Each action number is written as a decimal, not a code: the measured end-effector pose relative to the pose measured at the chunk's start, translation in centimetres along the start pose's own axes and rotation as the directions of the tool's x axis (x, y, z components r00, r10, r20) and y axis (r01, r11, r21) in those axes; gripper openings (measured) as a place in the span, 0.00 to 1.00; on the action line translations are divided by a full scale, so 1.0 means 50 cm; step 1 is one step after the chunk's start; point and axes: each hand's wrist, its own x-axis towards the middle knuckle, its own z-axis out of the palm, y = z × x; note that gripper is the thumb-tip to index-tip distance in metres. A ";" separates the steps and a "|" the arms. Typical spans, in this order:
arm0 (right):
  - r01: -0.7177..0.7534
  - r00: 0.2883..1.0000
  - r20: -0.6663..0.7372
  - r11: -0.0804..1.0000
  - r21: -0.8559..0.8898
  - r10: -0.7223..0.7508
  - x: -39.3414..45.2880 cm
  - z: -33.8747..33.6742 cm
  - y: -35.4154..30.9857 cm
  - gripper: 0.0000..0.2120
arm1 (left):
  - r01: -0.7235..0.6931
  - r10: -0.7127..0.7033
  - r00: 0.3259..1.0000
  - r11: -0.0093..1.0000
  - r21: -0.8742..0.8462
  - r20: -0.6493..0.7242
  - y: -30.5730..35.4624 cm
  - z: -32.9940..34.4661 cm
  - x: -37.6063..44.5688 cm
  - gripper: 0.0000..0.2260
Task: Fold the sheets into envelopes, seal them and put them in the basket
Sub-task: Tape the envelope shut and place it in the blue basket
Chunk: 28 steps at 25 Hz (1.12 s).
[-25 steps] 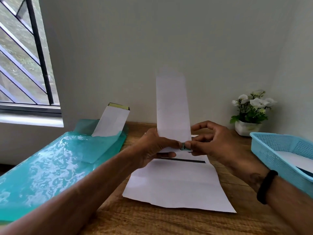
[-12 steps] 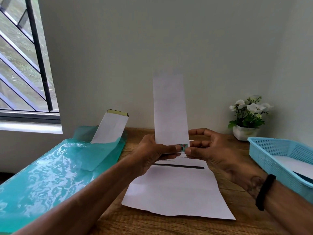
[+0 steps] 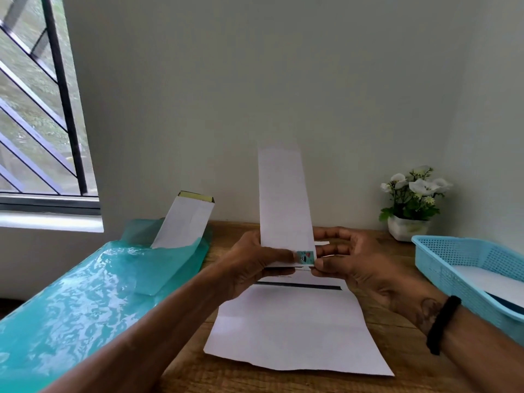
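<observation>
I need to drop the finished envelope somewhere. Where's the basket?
The blue basket sits on the table's far right, just right of the right hand, beside the flower pot.

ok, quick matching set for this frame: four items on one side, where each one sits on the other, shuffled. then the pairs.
Items:
1. folded envelope
2. sticker
3. flat sheet
4. basket

Places:
A. right edge of the table
B. lying on the table below the hands
C. held upright between both hands
D. at the envelope's lower right corner

Pairs: 1-C, 2-D, 3-B, 4-A
</observation>
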 end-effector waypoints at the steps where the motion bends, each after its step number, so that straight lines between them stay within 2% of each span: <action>1: -0.012 1.000 0.000 0.999 -0.047 0.012 0.003 -0.002 -0.002 0.22 | -0.020 0.020 0.998 1.000 -0.007 -0.052 0.001 -0.002 0.003 0.22; 7: -0.078 0.996 0.032 0.976 -0.203 0.086 0.000 0.005 -0.007 0.21 | -0.166 0.104 0.918 0.977 -0.133 -0.382 -0.006 -0.047 0.030 0.14; 10: -0.054 0.998 0.005 0.959 -0.279 0.058 -0.009 0.013 -0.014 0.19 | -0.208 0.121 0.892 0.966 -0.156 -0.436 -0.003 -0.047 0.026 0.09; 12: 0.022 0.997 -0.060 0.921 -0.390 -0.049 -0.015 0.016 -0.035 0.16 | -0.224 0.163 0.896 0.969 -0.103 -0.414 0.005 -0.038 0.019 0.09; 14: 0.131 0.960 -0.119 0.780 -0.612 -0.254 -0.021 0.014 -0.080 0.15 | -0.237 0.207 0.898 0.971 -0.030 -0.389 0.014 -0.028 0.014 0.10; 16: 0.224 0.897 -0.083 0.608 -0.762 -0.435 -0.026 0.017 -0.150 0.15 | -0.260 0.247 0.901 0.966 0.012 -0.357 0.023 -0.017 0.004 0.10; 19: 0.342 0.800 0.055 0.379 -0.860 -0.597 -0.018 0.026 -0.272 0.15 | -0.302 0.310 0.901 0.950 0.073 -0.304 0.047 -0.001 -0.013 0.10; 21: 0.380 0.763 0.178 0.209 -0.901 -0.621 -0.002 0.027 -0.346 0.16 | -0.327 0.351 0.907 0.935 0.135 -0.233 0.076 0.014 -0.019 0.12; 22: 0.385 0.765 0.217 0.160 -0.909 -0.606 0.004 0.026 -0.377 0.17 | -0.337 0.369 0.910 0.924 0.183 -0.190 0.092 0.024 -0.018 0.13; 24: 0.380 0.789 0.238 0.144 -0.914 -0.566 0.005 0.018 -0.426 0.18 | -0.365 0.418 0.903 0.869 0.333 -0.101 0.126 0.045 -0.017 0.15; 26: 0.375 0.796 0.250 0.125 -0.919 -0.552 -0.007 0.007 -0.459 0.16 | -0.414 0.504 0.863 0.735 0.537 -0.024 0.145 0.063 -0.011 0.15; 28: 0.350 0.789 0.275 0.033 -0.936 -0.550 -0.029 -0.009 -0.476 0.12 | -0.442 0.585 0.810 0.565 0.697 0.039 0.157 0.079 -0.008 0.14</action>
